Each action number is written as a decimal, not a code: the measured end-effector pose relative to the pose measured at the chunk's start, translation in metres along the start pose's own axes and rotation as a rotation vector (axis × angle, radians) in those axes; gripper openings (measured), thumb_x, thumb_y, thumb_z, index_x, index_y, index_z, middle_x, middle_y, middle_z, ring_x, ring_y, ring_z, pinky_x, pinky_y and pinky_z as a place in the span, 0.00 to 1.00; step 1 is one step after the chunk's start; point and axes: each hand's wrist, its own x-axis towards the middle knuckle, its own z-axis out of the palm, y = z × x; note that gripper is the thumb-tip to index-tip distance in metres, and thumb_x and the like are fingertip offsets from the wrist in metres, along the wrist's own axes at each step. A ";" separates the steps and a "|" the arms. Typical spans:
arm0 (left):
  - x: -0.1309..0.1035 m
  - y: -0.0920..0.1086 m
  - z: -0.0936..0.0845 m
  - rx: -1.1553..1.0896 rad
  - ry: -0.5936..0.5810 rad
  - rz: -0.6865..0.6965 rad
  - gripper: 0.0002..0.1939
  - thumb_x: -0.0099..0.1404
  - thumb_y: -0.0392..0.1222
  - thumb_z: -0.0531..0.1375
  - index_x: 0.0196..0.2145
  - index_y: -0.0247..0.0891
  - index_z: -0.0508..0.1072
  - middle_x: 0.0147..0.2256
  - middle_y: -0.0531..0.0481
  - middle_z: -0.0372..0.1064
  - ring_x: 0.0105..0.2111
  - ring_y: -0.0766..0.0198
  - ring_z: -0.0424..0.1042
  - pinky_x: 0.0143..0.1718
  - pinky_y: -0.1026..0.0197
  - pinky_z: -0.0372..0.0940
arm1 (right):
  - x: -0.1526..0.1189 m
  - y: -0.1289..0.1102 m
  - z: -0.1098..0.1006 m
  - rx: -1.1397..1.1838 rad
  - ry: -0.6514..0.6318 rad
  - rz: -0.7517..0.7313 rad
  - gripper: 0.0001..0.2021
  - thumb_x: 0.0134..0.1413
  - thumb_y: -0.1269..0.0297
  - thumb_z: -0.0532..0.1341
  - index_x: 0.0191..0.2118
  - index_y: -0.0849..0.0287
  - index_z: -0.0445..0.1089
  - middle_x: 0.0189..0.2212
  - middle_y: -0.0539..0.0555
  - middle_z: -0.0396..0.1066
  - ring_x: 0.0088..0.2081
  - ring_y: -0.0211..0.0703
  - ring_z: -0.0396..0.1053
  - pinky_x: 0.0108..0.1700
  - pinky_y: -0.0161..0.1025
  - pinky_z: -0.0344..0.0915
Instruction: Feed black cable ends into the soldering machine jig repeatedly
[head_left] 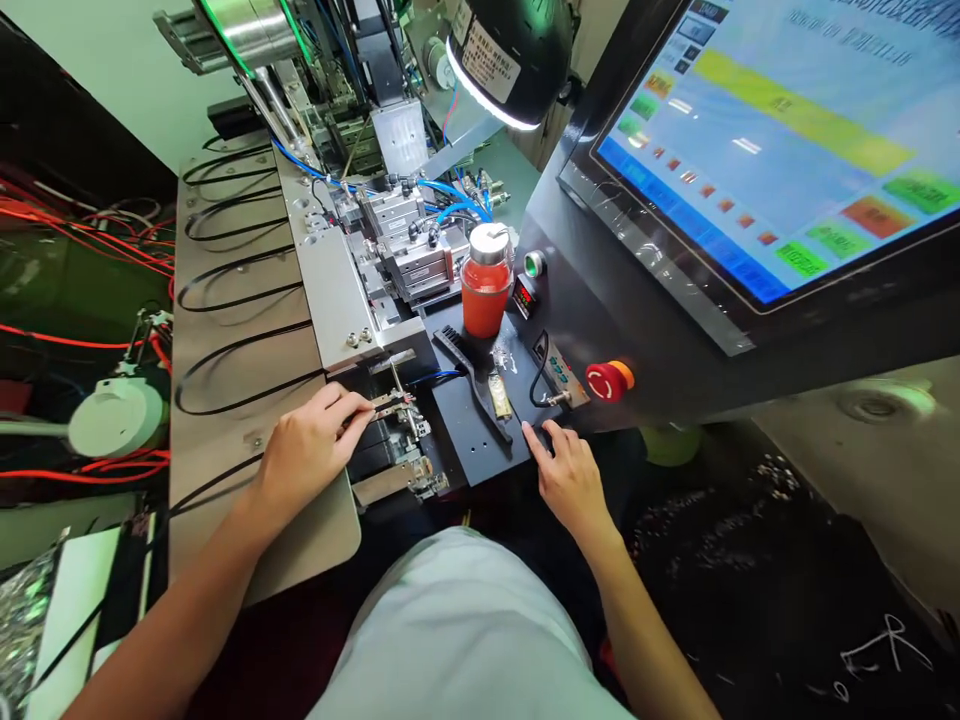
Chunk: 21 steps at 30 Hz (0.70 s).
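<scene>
your left hand is at the small metal fixture, just beyond the beige board's edge, with thumb and forefinger pinched together at the near end of a slim tan bar; what lies between the fingertips is too small to tell. the bar's long axis runs crosswise, its far end pointing right and slightly away from you, into the bright, angular metal of the fixture. a thin black cable slants across the smooth, matte board, rising rightward until your left hand hides it. your right hand grasps nothing: its forefinger stretches toward the flat black plate, resting at or just beside its edge, while the other fingers curl loosely. on the plate a dark bristled brush lies at a slant, bristles pointing away from you and to the left, handle toward you, near a rounded orange-red jar with a silvery lid
</scene>
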 end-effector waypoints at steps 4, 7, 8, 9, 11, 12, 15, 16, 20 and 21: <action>-0.002 0.003 -0.009 0.048 -0.047 0.015 0.13 0.70 0.43 0.51 0.39 0.39 0.75 0.36 0.48 0.70 0.37 0.59 0.71 0.38 0.59 0.65 | -0.011 0.009 0.009 0.076 0.101 -0.097 0.24 0.55 0.79 0.51 0.56 0.63 0.68 0.47 0.64 0.70 0.45 0.53 0.64 0.42 0.47 0.62; -0.008 0.007 -0.019 0.104 -0.057 0.020 0.13 0.70 0.42 0.51 0.42 0.39 0.75 0.39 0.47 0.71 0.40 0.57 0.70 0.42 0.56 0.65 | -0.019 0.016 0.020 0.135 0.185 -0.149 0.23 0.58 0.79 0.51 0.57 0.61 0.67 0.44 0.62 0.73 0.44 0.50 0.66 0.43 0.46 0.62; -0.011 0.010 -0.023 0.116 -0.042 0.018 0.13 0.70 0.42 0.51 0.43 0.38 0.75 0.39 0.47 0.71 0.40 0.57 0.70 0.42 0.56 0.65 | -0.022 0.017 0.023 0.144 0.210 -0.160 0.23 0.59 0.79 0.51 0.57 0.60 0.67 0.43 0.61 0.74 0.44 0.50 0.67 0.42 0.45 0.62; -0.014 0.013 -0.026 0.119 -0.023 0.022 0.13 0.70 0.42 0.51 0.43 0.38 0.75 0.39 0.47 0.71 0.40 0.58 0.70 0.42 0.56 0.65 | -0.024 0.018 0.025 0.147 0.235 -0.169 0.22 0.60 0.78 0.51 0.57 0.60 0.68 0.42 0.61 0.74 0.43 0.49 0.67 0.42 0.45 0.62; -0.022 0.023 -0.030 0.083 0.001 0.049 0.12 0.71 0.42 0.52 0.42 0.38 0.74 0.39 0.47 0.71 0.40 0.59 0.70 0.43 0.57 0.65 | -0.029 0.020 0.029 0.149 0.272 -0.183 0.19 0.62 0.77 0.52 0.56 0.60 0.69 0.41 0.60 0.75 0.42 0.47 0.69 0.42 0.44 0.63; -0.026 0.028 -0.030 0.048 0.001 0.070 0.12 0.71 0.43 0.53 0.42 0.38 0.74 0.38 0.47 0.71 0.40 0.60 0.70 0.43 0.58 0.65 | -0.031 0.021 0.030 0.159 0.280 -0.184 0.18 0.62 0.77 0.53 0.55 0.59 0.69 0.41 0.60 0.75 0.41 0.47 0.69 0.42 0.44 0.64; -0.036 0.044 -0.022 -0.060 -0.023 0.127 0.11 0.70 0.46 0.56 0.41 0.39 0.74 0.37 0.48 0.71 0.38 0.62 0.70 0.41 0.60 0.65 | -0.036 0.027 0.034 0.252 0.266 -0.177 0.17 0.64 0.75 0.53 0.52 0.56 0.71 0.40 0.59 0.76 0.40 0.46 0.71 0.41 0.44 0.66; -0.039 0.048 -0.017 -0.076 -0.018 0.134 0.11 0.69 0.47 0.57 0.41 0.39 0.74 0.37 0.49 0.71 0.37 0.63 0.70 0.40 0.61 0.65 | -0.037 0.030 0.036 0.290 0.263 -0.176 0.16 0.64 0.75 0.53 0.51 0.56 0.72 0.39 0.59 0.76 0.39 0.46 0.71 0.40 0.44 0.66; -0.043 0.061 0.002 -0.031 0.057 0.137 0.12 0.66 0.47 0.61 0.43 0.38 0.74 0.36 0.47 0.70 0.35 0.63 0.69 0.39 0.61 0.65 | -0.034 0.034 0.035 0.368 0.331 -0.211 0.13 0.63 0.74 0.54 0.46 0.55 0.74 0.38 0.58 0.77 0.36 0.46 0.72 0.35 0.43 0.67; -0.043 0.063 0.006 -0.008 0.070 0.145 0.13 0.65 0.48 0.62 0.43 0.37 0.74 0.36 0.47 0.70 0.35 0.62 0.69 0.39 0.61 0.65 | -0.031 0.030 0.031 0.391 0.367 -0.188 0.12 0.62 0.74 0.55 0.44 0.54 0.74 0.37 0.58 0.77 0.35 0.46 0.72 0.35 0.42 0.68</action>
